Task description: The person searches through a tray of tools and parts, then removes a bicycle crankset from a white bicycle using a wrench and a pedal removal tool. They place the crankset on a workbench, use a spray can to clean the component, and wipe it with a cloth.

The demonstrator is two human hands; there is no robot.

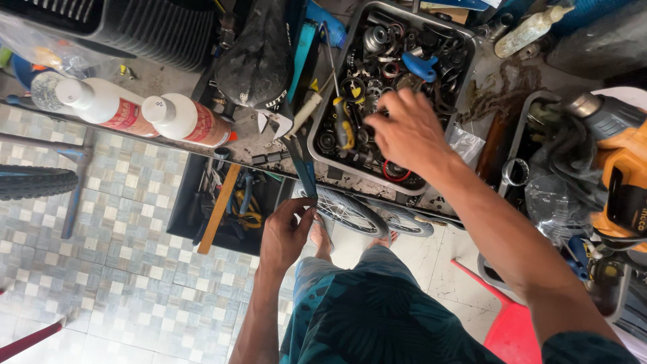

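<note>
— Two white bottles point(145, 111) lying on their sides at the far left of the workbench point(495, 84), a bicycle tyre point(35, 182) over the pale patterned floor tiles point(121, 269) below. What's next along?

— Left hand point(286, 232) low at the bench edge, fingers curled around the blue bar point(301, 165) that hangs down there, just beside a small spoked wheel point(350, 212).

— And the right?

— Right hand point(408, 131) spread open over the grey parts tray point(322, 108), fingertips down among the bearings and rings; whether it has pinched anything, can't tell. Further right, an orange power tool point(623, 178) on the crowded bench, red plastic stool point(512, 330) beneath
</note>
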